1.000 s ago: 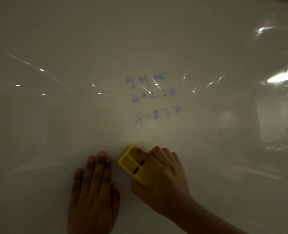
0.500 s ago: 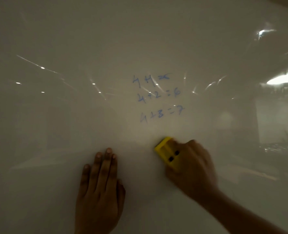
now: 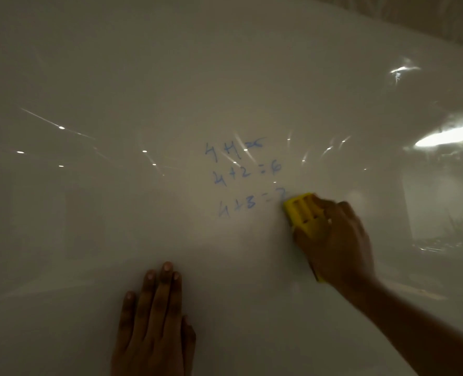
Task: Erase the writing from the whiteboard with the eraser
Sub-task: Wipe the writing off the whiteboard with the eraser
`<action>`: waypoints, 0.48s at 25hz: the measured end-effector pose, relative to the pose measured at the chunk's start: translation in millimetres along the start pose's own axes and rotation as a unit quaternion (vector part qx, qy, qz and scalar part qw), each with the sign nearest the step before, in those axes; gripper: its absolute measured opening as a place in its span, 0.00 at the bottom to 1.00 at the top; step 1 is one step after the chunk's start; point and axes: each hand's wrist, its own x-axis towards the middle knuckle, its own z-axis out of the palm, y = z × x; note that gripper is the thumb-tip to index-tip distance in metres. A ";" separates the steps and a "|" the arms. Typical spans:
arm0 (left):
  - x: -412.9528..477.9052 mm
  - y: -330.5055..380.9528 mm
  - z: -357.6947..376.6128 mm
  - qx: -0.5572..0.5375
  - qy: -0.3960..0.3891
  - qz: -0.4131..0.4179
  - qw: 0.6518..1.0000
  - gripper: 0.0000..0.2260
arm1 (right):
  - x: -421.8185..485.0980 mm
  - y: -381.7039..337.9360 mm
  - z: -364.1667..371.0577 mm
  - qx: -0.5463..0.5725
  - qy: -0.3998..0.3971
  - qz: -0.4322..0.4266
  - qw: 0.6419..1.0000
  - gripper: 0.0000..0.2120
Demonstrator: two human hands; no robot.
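Note:
A glossy whiteboard [image 3: 170, 77] fills the view. Three lines of faint blue sums [image 3: 242, 173] are written near its middle. My right hand [image 3: 336, 245] grips a yellow eraser [image 3: 302, 210] and presses it on the board at the right end of the bottom line, where it partly covers the last digit. My left hand [image 3: 154, 324] lies flat on the board below and to the left of the writing, fingers together, holding nothing.
The board's upper edge [image 3: 387, 28] runs across the top right corner, with a wall behind it. Bright reflections of ceiling lights [image 3: 447, 135] and a room show on the right side of the board.
My right hand has carried the eraser up and to the right, from below the writing to the end of the bottom line. My left hand has stayed flat on the board.

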 end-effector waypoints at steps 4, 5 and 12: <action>0.6 0.5 -1.2 0.004 -0.006 -0.006 1.000 0.26 | 18.4 -39.6 4.6 0.098 0.033 0.050 0.993 0.29; 1.0 1.0 -2.5 0.004 -0.008 -0.006 1.000 0.26 | 10.0 -60.5 10.2 0.099 0.003 -0.024 0.995 0.29; 1.2 -0.6 -5.1 0.020 -0.015 0.010 1.000 0.26 | 4.4 -63.7 9.6 0.096 0.028 0.048 0.994 0.29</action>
